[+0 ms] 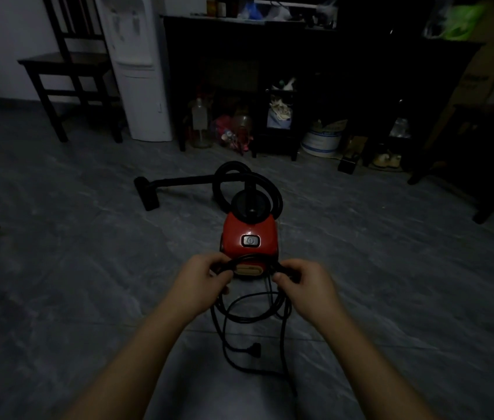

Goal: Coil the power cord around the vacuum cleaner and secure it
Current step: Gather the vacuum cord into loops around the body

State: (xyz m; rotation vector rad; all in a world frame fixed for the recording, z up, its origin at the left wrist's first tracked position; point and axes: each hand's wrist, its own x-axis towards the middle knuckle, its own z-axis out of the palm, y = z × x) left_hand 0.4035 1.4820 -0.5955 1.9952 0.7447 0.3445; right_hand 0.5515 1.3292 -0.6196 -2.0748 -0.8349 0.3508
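The room was dim. A small red vacuum cleaner (250, 237) sat on the grey stone-patterned floor (58, 283), its power button facing up and its black hose (239, 180) looping behind it to a wand and floor nozzle (147, 192) lying off to the left. The person reached in with both bare arms. The left hand (201, 281) was closed around a stretch of the black power cord (251, 313) at the near left corner of the machine, fingers curled over it. The right hand (301, 281) was pinched shut on the same cord at the near right corner, thumb pressing it against the fingers. Between the two hands the cord arched across the vacuum's near end, just above its pale handle. Below the hands the rest of the cord hung in loose loops and trailed onto the floor, with the plug (256, 349) lying there among them. Against the far wall stood a dark chair (70, 77), a white water dispenser (139, 71) and a dark, cluttered desk (300, 56) with jars and bags beneath.
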